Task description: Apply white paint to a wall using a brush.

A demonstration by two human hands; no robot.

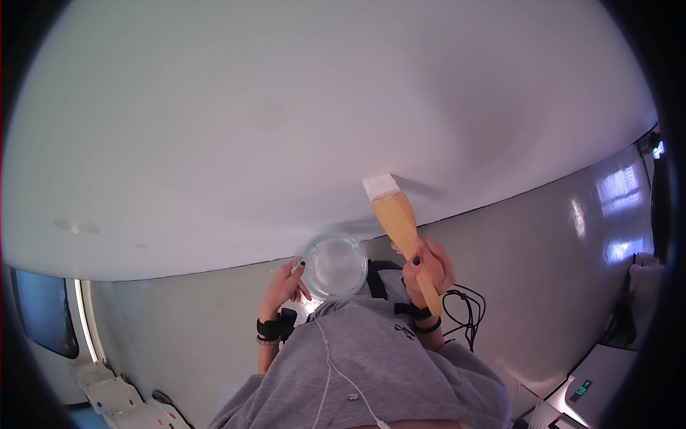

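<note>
My right hand (425,270) is closed around the wooden handle of a wide flat paintbrush (396,218). The brush's white bristles point up and away from me, against or very close to a large white wall (214,129), and a shadow falls beside them. Whether the tips touch the wall I cannot tell. A round, clear bowl (334,267) is in my left hand (286,286), the thumb at its rim. The bowl is close to my body, just short of the wall's lower edge. What it contains, if anything, is hard to make out.
Grey glossy floor (193,314) runs along the foot of the wall. Black cable (468,314) hangs or lies beside my right wrist. A dark screen (44,311) stands at the far left, with white equipment (114,393) below it. At the lower right is a pale cabinet (600,382).
</note>
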